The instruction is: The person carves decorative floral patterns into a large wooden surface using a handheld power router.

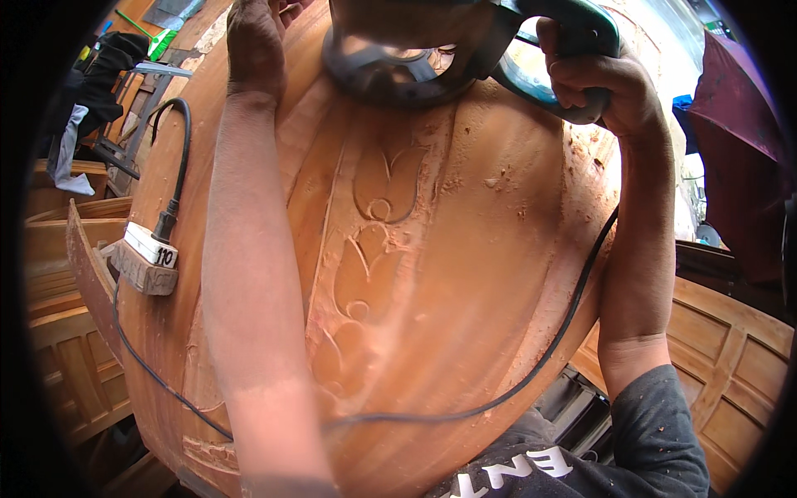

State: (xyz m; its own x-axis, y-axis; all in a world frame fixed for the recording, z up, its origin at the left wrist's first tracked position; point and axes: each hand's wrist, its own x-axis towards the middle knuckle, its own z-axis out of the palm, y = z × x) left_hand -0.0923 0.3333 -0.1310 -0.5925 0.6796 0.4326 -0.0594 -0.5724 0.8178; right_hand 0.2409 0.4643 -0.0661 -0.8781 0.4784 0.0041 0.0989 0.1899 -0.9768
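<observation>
My right hand (602, 83) is wrapped around the dark loop handle of a power router (398, 70). The router has a round base with see-through openings and stands at the far end of a carved wooden panel (490, 241). My left hand (257, 41) is beside the router's left side, at the top edge, with most of its fingers cut off from view. Raised petal and circle carvings (386, 187) run down the panel's middle, with wood dust and shavings about them.
On the panel's left lies a white power socket (151, 245) on a wooden block, with a black plug in it. A black cord (498, 404) crosses the near part of the panel. Panelled wooden doors (722, 365) stand at right. A green broom (160, 43) is at far left.
</observation>
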